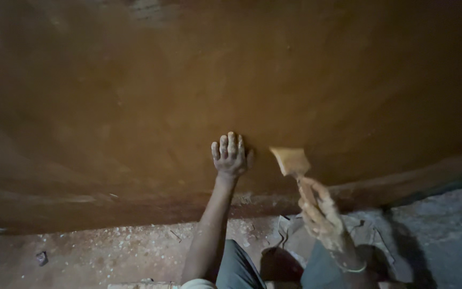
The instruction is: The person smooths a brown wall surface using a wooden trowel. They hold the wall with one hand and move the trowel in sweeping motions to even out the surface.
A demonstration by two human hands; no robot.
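Observation:
My left hand (pixel 231 155) is pressed flat against a smooth brown plastered wall (pixel 135 96), fingers spread upward, palm on the surface. My right hand (pixel 321 214), smeared with pale dried mud, grips the handle of a wide paintbrush (pixel 292 160). The brush's pale bristle head touches the wall just right of my left hand, low down near the wall's base. Both forearms rise from the bottom of the head view.
A rough earthen floor (pixel 108 251) with pale specks runs along the wall's foot. A grey cloth or sack (pixel 367 233) lies under my right arm. Grey concrete (pixel 445 225) shows at the right. A small dark scrap (pixel 41 258) sits at the lower left.

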